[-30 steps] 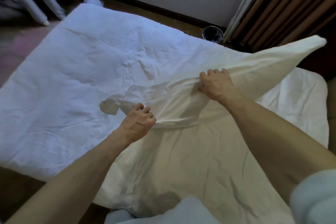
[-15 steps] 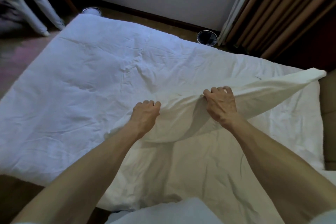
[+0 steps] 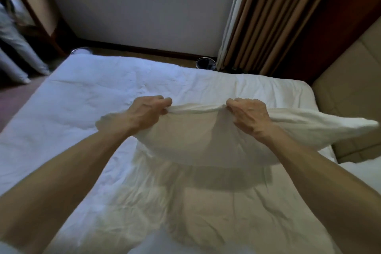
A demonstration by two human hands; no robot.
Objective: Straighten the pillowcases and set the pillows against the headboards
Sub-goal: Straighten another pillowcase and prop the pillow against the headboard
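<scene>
At the far left, blurred pale fabric (image 3: pixel 18 51) hangs near a dark wooden frame (image 3: pixel 41 18); what it is cannot be told. A white bed (image 3: pixel 82 109) with a creased cover fills the middle of the view, its far edge facing a pale wall (image 3: pixel 134 6).

The left hand (image 3: pixel 148 112) reaches out over the bed, its fingers (image 3: pixel 162 101) curled tight around the bunched upper edge of the pillow (image 3: pixel 195 140). The pillow, in a white pillowcase, is held up off the bed between both hands and throws a shadow on the cover beneath it. Its left corner pokes out past the left wrist.

The right hand (image 3: pixel 249 117) grips the same upper edge, a little apart from the left, fingers (image 3: pixel 235 103) clenched on the cloth. The pillow's right corner stretches out to a blurred point in front of the padded beige headboard (image 3: pixel 350 88), not yet against it.

On the floor beyond the bed stands a round bin (image 3: pixel 205 63), just beside the foot of brown striped curtains (image 3: pixel 257 27).
</scene>
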